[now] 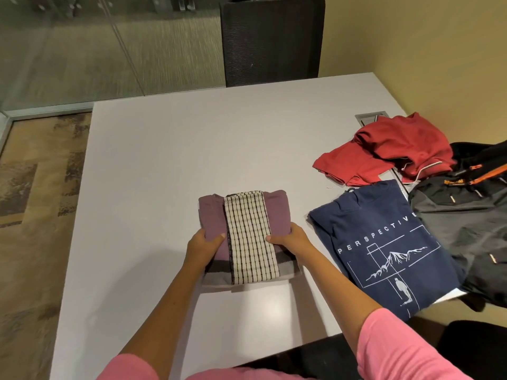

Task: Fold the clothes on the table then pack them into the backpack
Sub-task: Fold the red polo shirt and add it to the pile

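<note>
The folded purple garment [248,237] with its checked white panel lies on the white table [164,160], and you grip it at both sides: your left hand [204,246] curls round its left edge, your right hand [290,238] round its right, thumbs on top. Just right of it lies a folded navy shirt [384,250] printed "PERSPECTIVE" above a mountain drawing. Right of that sits the black and grey backpack [466,223] with orange zips. Beyond the navy shirt, a red garment [389,152] lies crumpled.
</note>
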The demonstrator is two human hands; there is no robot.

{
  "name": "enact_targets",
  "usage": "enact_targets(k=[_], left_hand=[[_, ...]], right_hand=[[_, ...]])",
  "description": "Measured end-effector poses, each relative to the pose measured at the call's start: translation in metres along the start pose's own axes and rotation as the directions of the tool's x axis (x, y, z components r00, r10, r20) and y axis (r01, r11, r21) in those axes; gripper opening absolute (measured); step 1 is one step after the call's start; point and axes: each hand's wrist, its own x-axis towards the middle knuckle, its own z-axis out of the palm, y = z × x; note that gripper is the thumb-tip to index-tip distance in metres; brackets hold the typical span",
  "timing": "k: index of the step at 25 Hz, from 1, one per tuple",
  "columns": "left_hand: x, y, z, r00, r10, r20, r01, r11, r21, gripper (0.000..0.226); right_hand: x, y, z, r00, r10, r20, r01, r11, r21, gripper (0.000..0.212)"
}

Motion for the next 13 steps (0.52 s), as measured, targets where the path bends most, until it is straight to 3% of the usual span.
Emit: enact_targets(k=[3,6,13], left_hand=[[-0.012,0.012,0.006,0.988,0.148,-0.032,-0.144,0.985,0.099,0.023],[-0.023,0.025,0.013,0.976,0.213,-0.034,-0.211,0.975,0.065,0.014],[-0.058,0.087,0.086,0.956,0.264,0.126,-0.230,0.945,-0.233,0.038]], right_hand=[[-0.008,-0.005,0.000,0.998,-0.057,0.041,0.054,0.996,0.071,0.053],[-0.018,-0.016,-0.011,0.989,-0.151,0.006,0.151,0.985,-0.080,0.050],[-0.064,-0.049,-0.117,0.919,-0.358,-0.163,0.299,0.905,-0.301,0.049]])
